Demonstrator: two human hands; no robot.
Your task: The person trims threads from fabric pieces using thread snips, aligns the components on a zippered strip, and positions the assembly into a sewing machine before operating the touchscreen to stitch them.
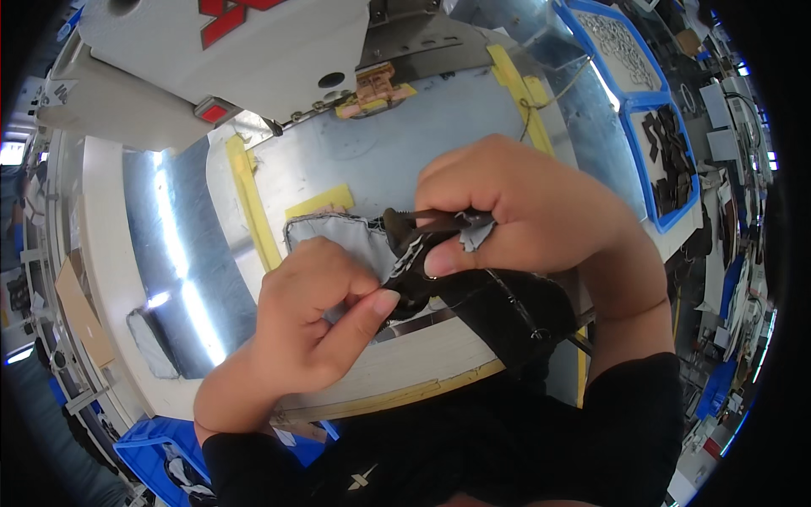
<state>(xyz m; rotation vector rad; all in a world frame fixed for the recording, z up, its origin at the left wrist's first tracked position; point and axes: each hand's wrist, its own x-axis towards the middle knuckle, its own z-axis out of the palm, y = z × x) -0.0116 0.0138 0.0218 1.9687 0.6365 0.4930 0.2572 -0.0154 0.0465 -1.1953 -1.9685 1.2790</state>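
Observation:
Both my hands work on one stitched black fabric piece (pixel 517 317) with a light grey lining (pixel 342 235), held just above the table's front edge. My left hand (pixel 312 308) pinches its near left edge between thumb and bent fingers. My right hand (pixel 515 203) grips a folded part farther right, the thumb pressed on the black material and the fingers curled over it. A dark strip with a toothed-looking edge rises between the hands. The black part hangs over the table edge below my right hand. The fingertips of my right hand are partly hidden.
A large white sewing machine (pixel 245 72) stands ahead, over a metal plate (pixel 397 144) bordered by yellow strips (pixel 251 203). Blue trays at the far right hold small metal parts and dark pieces. A blue bin (pixel 139 452) is at lower left; a grey piece (pixel 152 342) lies on the left.

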